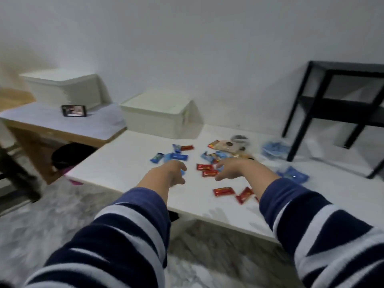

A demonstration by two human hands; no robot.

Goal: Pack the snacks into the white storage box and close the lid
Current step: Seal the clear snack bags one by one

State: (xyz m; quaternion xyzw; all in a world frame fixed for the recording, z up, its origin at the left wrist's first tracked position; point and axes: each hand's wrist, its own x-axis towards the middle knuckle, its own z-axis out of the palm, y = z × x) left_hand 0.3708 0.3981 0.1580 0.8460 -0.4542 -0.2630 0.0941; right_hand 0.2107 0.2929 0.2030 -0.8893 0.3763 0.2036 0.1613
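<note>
A white storage box [160,119] with its lid on stands at the back of the low white table [128,173], against the wall. Red and blue snack packets [207,167] lie scattered over the table's middle, with two red ones [224,191] nearer the front edge. My left hand [170,173] hovers over a blue packet [182,172], fingers curled down, holding nothing that I can see. My right hand [230,169] reaches over the red packets with fingers spread. Both arms wear blue and white striped sleeves. The picture is blurred.
A second white lidded box [64,88] and a small phone [73,111] sit on a wooden desk at the left. A black shelf frame [336,109] stands at the right. Blue bags [293,175] lie on the table's right side.
</note>
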